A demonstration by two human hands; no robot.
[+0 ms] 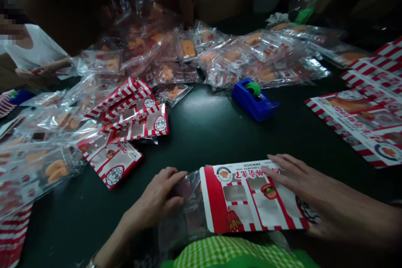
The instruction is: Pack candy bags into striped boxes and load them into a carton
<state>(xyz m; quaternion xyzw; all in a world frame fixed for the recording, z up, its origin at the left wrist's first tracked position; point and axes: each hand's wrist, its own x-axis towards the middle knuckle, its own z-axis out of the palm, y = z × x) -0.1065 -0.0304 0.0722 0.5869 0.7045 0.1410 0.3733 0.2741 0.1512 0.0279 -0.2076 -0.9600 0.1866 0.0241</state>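
Observation:
A red-and-white printed card (251, 197) with cut-out windows lies flat near the table's front edge, partly slid over a clear plastic bag (185, 213). My right hand (314, 197) rests flat on the card's right half, fingers stretched out. My left hand (158, 199) sits on the clear bag at the card's left end, fingers curled and pinching the plastic.
A blue tape dispenser (255, 98) stands mid-table. Folded red-striped cards (132, 113) lie at the left, more flat cards (364, 121) at the right. Heaps of clear packets with orange items (220, 56) fill the back. Another person (31, 50) works at the far left.

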